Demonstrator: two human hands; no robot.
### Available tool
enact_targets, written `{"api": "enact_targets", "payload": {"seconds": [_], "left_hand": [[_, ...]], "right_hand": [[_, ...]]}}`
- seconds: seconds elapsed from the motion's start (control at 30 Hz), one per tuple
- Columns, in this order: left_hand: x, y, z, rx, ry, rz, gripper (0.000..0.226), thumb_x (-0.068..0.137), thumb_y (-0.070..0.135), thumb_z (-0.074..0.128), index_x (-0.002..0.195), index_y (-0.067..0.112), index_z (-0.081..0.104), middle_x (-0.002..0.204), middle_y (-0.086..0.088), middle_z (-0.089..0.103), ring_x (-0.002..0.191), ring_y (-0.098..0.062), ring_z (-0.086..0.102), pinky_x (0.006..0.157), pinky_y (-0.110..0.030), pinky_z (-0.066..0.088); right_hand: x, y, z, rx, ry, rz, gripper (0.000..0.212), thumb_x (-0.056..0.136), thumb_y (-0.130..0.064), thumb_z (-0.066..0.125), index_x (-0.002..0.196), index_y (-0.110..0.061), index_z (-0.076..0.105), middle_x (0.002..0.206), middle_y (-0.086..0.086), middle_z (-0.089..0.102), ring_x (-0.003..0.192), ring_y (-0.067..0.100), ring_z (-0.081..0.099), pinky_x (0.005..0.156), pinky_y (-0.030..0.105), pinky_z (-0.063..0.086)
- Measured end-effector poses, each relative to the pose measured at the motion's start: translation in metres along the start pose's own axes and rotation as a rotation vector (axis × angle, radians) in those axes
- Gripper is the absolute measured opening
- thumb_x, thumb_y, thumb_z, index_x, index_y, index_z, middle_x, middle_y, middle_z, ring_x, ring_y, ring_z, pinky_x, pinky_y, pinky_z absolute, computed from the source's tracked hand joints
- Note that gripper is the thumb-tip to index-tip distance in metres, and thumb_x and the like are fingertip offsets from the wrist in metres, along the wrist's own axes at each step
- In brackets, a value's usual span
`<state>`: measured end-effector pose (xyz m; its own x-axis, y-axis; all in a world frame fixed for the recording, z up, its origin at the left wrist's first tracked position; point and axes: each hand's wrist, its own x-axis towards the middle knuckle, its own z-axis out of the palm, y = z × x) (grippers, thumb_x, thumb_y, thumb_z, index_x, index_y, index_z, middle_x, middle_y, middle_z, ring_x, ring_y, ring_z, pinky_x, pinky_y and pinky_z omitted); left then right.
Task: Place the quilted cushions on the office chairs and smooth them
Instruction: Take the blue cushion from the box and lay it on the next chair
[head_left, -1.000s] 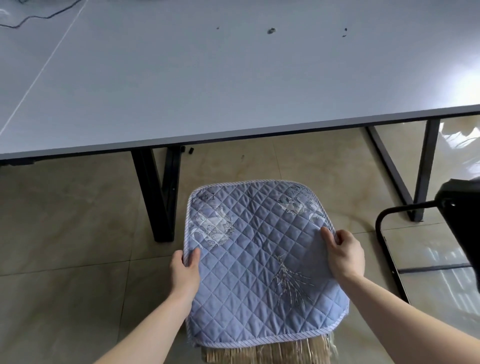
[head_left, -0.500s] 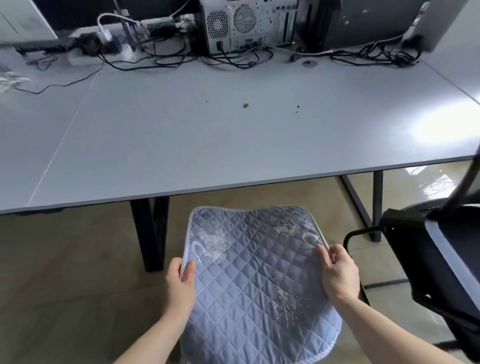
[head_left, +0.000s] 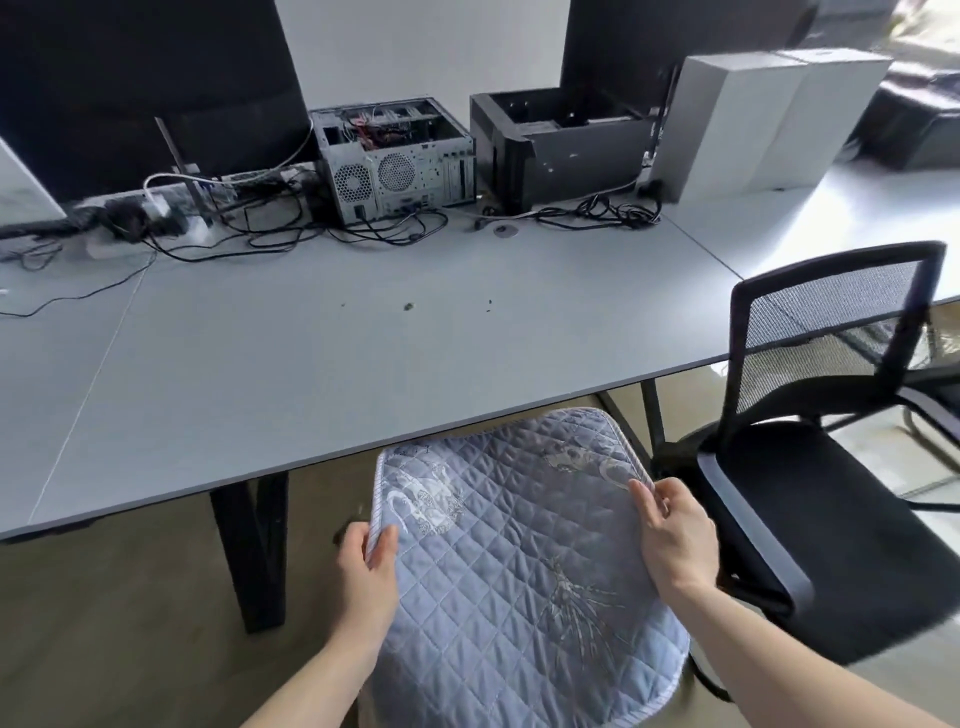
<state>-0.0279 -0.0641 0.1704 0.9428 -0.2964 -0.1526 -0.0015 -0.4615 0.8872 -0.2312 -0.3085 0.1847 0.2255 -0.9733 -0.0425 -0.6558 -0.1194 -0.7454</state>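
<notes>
A blue quilted cushion (head_left: 514, 561) with pale embroidered patterns and a striped border hangs in the air in front of me, low in the view. My left hand (head_left: 366, 564) pinches its left edge. My right hand (head_left: 675, 540) grips its right edge. A black office chair (head_left: 841, 525) with a mesh back and a bare black seat stands just to the right of the cushion, its seat edge close to my right hand.
A long grey desk (head_left: 291, 364) spans the view ahead, on black legs (head_left: 254, 545). At its back sit an open computer case (head_left: 395, 161), a black case (head_left: 556, 145), a white box (head_left: 753, 119), monitors and tangled cables (head_left: 249, 228). The floor is beige tile.
The cushion has been lifted off the stack below it. My view has tilted up and turned right, bringing the desk's back and the whole black chair into sight.
</notes>
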Motion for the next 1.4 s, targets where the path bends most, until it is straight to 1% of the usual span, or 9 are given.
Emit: {"api": "enact_targets", "payload": {"seconds": [0.13, 0.3, 0.5, 0.63, 0.8, 1.0, 1.17, 1.33, 1.4], "left_hand": [[-0.003, 0.032, 0.016, 0.030, -0.027, 0.096, 0.029, 0.094, 0.037, 0.057, 0.074, 0.018, 0.049, 0.066, -0.002, 0.051, 0.064, -0.031, 0.049, 0.062, -0.042, 0.046], [-0.029, 0.086, 0.041, -0.093, -0.067, 0.231, 0.024, 0.096, 0.026, 0.059, 0.074, 0.021, 0.050, 0.063, 0.005, 0.047, 0.052, -0.002, 0.041, 0.057, -0.034, 0.038], [-0.072, 0.147, 0.074, -0.154, -0.104, 0.345, 0.030, 0.095, 0.014, 0.060, 0.069, 0.018, 0.045, 0.059, 0.006, 0.041, 0.049, -0.002, 0.039, 0.055, -0.031, 0.033], [-0.103, 0.182, 0.096, -0.141, -0.112, 0.411, 0.025, 0.095, 0.019, 0.061, 0.073, 0.013, 0.049, 0.059, 0.006, 0.045, 0.052, -0.004, 0.039, 0.055, -0.032, 0.036], [-0.144, 0.219, 0.123, -0.113, -0.120, 0.474, 0.025, 0.094, 0.027, 0.062, 0.074, 0.021, 0.048, 0.061, 0.007, 0.051, 0.055, -0.010, 0.046, 0.055, -0.031, 0.039], [-0.204, 0.259, 0.166, -0.099, -0.166, 0.562, 0.023, 0.093, 0.026, 0.062, 0.084, 0.007, 0.055, 0.066, 0.004, 0.055, 0.057, -0.007, 0.049, 0.053, -0.024, 0.039], [-0.266, 0.288, 0.206, -0.071, -0.210, 0.622, 0.019, 0.093, 0.030, 0.063, 0.084, 0.015, 0.054, 0.069, 0.007, 0.058, 0.059, -0.012, 0.052, 0.053, -0.027, 0.036], [-0.327, 0.310, 0.243, -0.040, -0.276, 0.663, 0.018, 0.093, 0.039, 0.060, 0.083, 0.028, 0.051, 0.066, 0.012, 0.060, 0.057, -0.007, 0.055, 0.051, -0.024, 0.037], [-0.353, 0.317, 0.258, -0.014, -0.315, 0.664, 0.020, 0.093, 0.045, 0.057, 0.084, 0.028, 0.052, 0.065, 0.011, 0.061, 0.056, -0.008, 0.055, 0.049, -0.023, 0.036]], "right_hand": [[0.008, -0.008, -0.041, 0.043, 0.068, -0.024, 0.033, 0.093, -0.053, 0.054, 0.085, -0.020, 0.058, 0.074, -0.005, 0.063, 0.068, 0.016, 0.057, 0.053, 0.029, 0.036], [0.014, -0.002, -0.099, 0.111, 0.143, 0.001, 0.032, 0.092, -0.051, 0.056, 0.082, -0.021, 0.057, 0.070, -0.009, 0.061, 0.072, 0.024, 0.059, 0.057, 0.033, 0.039], [0.017, 0.017, -0.182, 0.138, 0.266, 0.024, 0.037, 0.091, -0.057, 0.054, 0.081, -0.022, 0.055, 0.070, -0.008, 0.062, 0.068, 0.022, 0.058, 0.061, 0.035, 0.042], [0.019, 0.031, -0.239, 0.148, 0.333, 0.015, 0.037, 0.091, -0.058, 0.053, 0.084, -0.022, 0.055, 0.069, -0.010, 0.059, 0.070, 0.026, 0.058, 0.063, 0.036, 0.043], [0.014, 0.052, -0.305, 0.186, 0.419, 0.007, 0.036, 0.092, -0.055, 0.054, 0.084, -0.020, 0.056, 0.067, -0.004, 0.060, 0.066, 0.025, 0.058, 0.059, 0.035, 0.043], [-0.004, 0.087, -0.384, 0.239, 0.539, 0.010, 0.032, 0.093, -0.048, 0.058, 0.083, -0.018, 0.057, 0.065, -0.006, 0.059, 0.060, 0.020, 0.055, 0.056, 0.034, 0.042], [-0.023, 0.131, -0.450, 0.233, 0.642, 0.049, 0.034, 0.092, -0.049, 0.057, 0.084, -0.016, 0.057, 0.067, 0.000, 0.062, 0.062, 0.026, 0.058, 0.056, 0.032, 0.039], [-0.048, 0.178, -0.510, 0.212, 0.753, 0.106, 0.035, 0.093, -0.047, 0.057, 0.090, -0.013, 0.060, 0.081, 0.011, 0.069, 0.072, 0.032, 0.063, 0.062, 0.036, 0.047], [-0.059, 0.199, -0.535, 0.207, 0.807, 0.125, 0.033, 0.093, -0.045, 0.058, 0.087, -0.013, 0.060, 0.080, 0.013, 0.068, 0.073, 0.033, 0.063, 0.062, 0.033, 0.040]]}}
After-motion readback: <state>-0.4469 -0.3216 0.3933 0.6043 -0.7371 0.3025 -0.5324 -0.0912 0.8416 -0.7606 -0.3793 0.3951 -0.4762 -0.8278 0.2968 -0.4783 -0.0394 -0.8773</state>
